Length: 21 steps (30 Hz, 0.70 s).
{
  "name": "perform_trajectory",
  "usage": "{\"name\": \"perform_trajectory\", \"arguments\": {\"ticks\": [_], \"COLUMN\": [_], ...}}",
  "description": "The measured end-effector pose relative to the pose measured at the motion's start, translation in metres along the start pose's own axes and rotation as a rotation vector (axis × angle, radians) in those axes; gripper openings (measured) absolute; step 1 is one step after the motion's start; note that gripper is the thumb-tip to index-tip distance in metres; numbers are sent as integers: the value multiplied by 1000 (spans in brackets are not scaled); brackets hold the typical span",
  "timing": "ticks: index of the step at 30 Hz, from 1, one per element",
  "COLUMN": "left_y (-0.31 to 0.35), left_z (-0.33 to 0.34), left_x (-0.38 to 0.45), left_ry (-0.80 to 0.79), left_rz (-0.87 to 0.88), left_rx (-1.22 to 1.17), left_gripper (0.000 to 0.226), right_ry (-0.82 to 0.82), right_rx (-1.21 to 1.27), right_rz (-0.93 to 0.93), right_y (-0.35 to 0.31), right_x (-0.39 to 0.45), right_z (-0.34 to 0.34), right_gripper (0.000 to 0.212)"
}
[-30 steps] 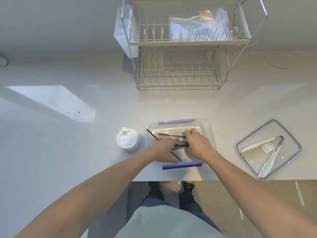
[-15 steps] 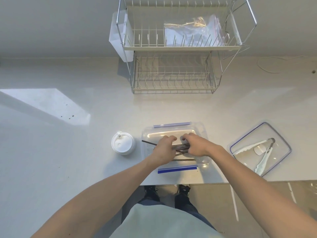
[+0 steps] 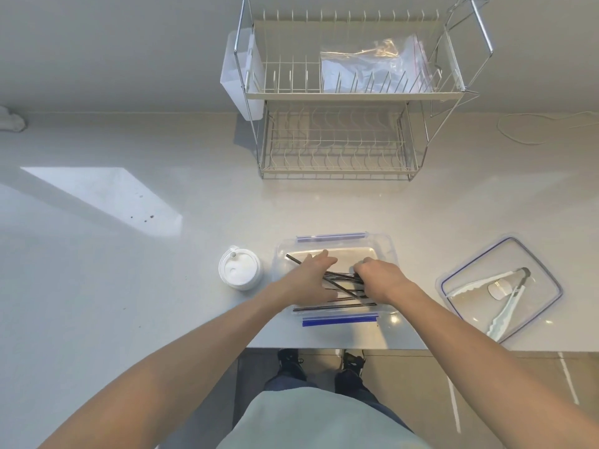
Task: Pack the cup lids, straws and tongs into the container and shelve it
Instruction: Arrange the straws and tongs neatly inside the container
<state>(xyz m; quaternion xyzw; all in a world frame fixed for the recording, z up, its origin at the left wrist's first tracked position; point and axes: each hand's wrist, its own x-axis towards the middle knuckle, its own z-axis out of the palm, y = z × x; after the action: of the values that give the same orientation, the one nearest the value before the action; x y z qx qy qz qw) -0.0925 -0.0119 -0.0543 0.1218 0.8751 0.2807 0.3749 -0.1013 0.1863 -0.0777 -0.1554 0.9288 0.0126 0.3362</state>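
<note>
the straws lie loose in the open container near the table's front edge, left hand spread flat on them, right hand curled gripping them (lids, tongs, shelving remain).

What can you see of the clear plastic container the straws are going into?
The clear rectangular plastic container sits open and lidless on the white counter near its front edge, long sides running left to right. Blue-tinted locking flaps lie folded outward on its near and far sides. Thin dark straws lie loosely crossed inside. The left hand rests flat over them, and the right hand grips a bunch. The stack of white cup lids stands just left of it, apart from it.
</note>
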Motion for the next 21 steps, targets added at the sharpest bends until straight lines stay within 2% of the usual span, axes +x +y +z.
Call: {"name": "perform_trajectory", "arguments": {"ticks": [3,5,9,12,15,18,21], "left_y": [1,0,-5,-8,-14,-19,-22], "left_z": [-12,-17,-14,-6,5,14,13], "left_x": [-6,-8,-2,6,9,10,8], "left_ry": [-6,54,170,121,22,-14,-65], "left_rz": [17,22,31,42,8,-18,-21], "left_rx": [-21,25,268,482,580,464,191], "left_gripper": [79,71,56,51,51,50,67], "right_ry": [-39,-80,-109,-83,-82,-51,-67], "right_rx": [38,124,370,363,301,296,436], "right_rz": [-2,-24,-35,-39,-59,-38,11], "right_y": [0,1,0,-1,-5,-6,-1], "right_x": [0,0,-3,-6,-8,-8,-8], "right_z": [-2,-5,-8,-5,2,5,1], "right_gripper": [29,34,54,59,58,53,54]}}
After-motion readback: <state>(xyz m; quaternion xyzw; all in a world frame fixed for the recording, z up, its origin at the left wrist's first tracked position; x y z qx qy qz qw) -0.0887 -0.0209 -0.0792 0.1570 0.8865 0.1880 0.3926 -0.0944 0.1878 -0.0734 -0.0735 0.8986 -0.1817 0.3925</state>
